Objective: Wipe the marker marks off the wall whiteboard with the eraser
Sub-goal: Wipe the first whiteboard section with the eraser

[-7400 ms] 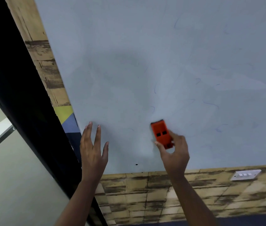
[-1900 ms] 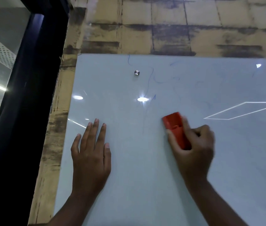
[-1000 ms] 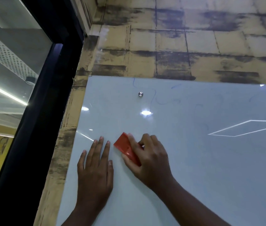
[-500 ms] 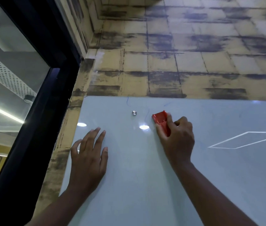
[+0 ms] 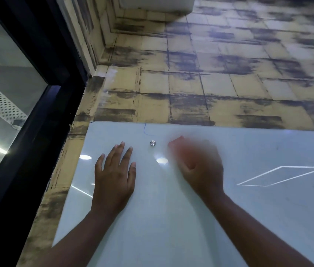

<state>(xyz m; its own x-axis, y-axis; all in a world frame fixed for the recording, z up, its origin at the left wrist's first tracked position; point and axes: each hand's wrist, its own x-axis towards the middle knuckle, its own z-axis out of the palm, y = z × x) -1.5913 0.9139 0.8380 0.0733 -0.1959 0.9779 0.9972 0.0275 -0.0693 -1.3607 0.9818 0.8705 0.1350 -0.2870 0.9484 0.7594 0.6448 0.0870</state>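
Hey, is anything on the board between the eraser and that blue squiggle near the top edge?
Only the round metal stud, just left of the eraser in the right hand. The blue mark sits up-left of it on the whiteboard.

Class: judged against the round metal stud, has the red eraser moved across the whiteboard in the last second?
Yes. The eraser went from below-left of the stud to just right of it, level with it.

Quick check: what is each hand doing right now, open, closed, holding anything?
Left hand: open, fingers spread flat on the whiteboard, holding nothing.
Right hand: closed around the red eraser, blurred by motion.
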